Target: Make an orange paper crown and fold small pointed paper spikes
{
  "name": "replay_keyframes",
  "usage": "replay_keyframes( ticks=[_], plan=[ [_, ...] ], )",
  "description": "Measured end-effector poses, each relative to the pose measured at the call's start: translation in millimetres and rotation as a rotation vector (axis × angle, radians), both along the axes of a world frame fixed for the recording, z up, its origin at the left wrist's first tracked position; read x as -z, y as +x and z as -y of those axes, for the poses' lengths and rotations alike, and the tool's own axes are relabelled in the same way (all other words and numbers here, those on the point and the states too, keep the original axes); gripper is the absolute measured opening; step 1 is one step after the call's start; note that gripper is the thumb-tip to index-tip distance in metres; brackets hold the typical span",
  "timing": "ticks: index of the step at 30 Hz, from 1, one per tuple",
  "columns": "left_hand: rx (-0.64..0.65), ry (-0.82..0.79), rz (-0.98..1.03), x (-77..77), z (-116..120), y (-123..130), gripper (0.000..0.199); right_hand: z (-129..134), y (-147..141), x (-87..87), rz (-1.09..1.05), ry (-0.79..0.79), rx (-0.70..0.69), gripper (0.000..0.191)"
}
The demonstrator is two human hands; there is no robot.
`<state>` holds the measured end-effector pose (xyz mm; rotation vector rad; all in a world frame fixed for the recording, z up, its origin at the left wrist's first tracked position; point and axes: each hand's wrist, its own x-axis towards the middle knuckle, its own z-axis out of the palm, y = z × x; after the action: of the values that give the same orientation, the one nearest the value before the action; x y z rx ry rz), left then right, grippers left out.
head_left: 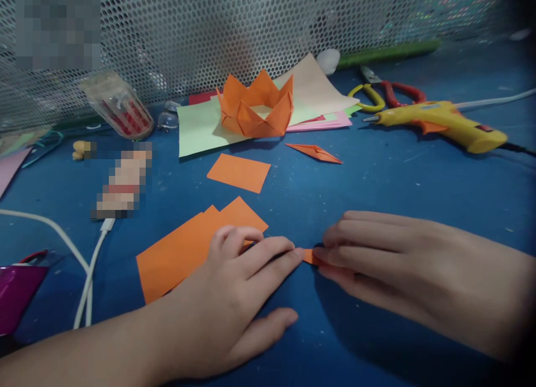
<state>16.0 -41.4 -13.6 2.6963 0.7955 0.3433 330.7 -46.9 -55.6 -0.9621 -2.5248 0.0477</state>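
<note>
A small folded strip of orange paper [309, 256] lies low on the blue table, mostly hidden by fingers. Its right end is under the bunched fingers of my right hand [389, 264], which close on it. My left hand [251, 281] touches its left end with a fingertip, thumb spread well away and the fingers stretched out. Flat orange paper sheets [180, 247] overlap partly beneath my left hand. Farther off are a single orange paper rectangle [239, 173] and a slim folded orange paper piece [315, 152]. Behind them stands an orange folded paper ring with pointed tips [263, 122].
Coloured paper sheets [196, 130] lie under the ring. At the right are a yellow glue gun [444, 122] and scissors [402, 94]. A clear jar with red contents [121, 108] leans near the metal mesh [167, 46]. A white cable [90, 275] runs along the left.
</note>
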Motion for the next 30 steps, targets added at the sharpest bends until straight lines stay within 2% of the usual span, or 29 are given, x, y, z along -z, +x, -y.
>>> replay_keyframes(
  ticks=[3,6,9,12,15,21,30],
  plan=[
    [-0.015,0.016,0.043,-1.4,0,3,0.052,2,-2,-7.9,0.018,0.045,0.003,0.032],
    [-0.027,-0.035,0.059,-10.0,-4,7,0.043,-1,-10,-27.0,0.033,0.096,-0.044,0.025],
    [-0.068,-0.129,0.109,-23.5,-8,13,0.029,-4,-22,-46.7,0.036,0.154,-0.139,0.035],
    [-0.077,-0.087,0.194,-32.6,-8,20,0.027,-1,-32,-57.7,-0.016,0.159,-0.153,0.041],
    [-0.070,-0.031,0.241,-35.2,-4,23,0.032,3,-39,-60.1,-0.058,0.164,-0.131,0.043],
    [-0.070,0.047,0.264,-38.3,5,20,0.029,9,-41,-63.5,-0.011,0.220,-0.122,0.050],
    [-0.132,0.197,0.221,-46.9,10,14,0.032,12,-42,-74.3,-0.078,0.146,-0.147,0.051]
  ],
)
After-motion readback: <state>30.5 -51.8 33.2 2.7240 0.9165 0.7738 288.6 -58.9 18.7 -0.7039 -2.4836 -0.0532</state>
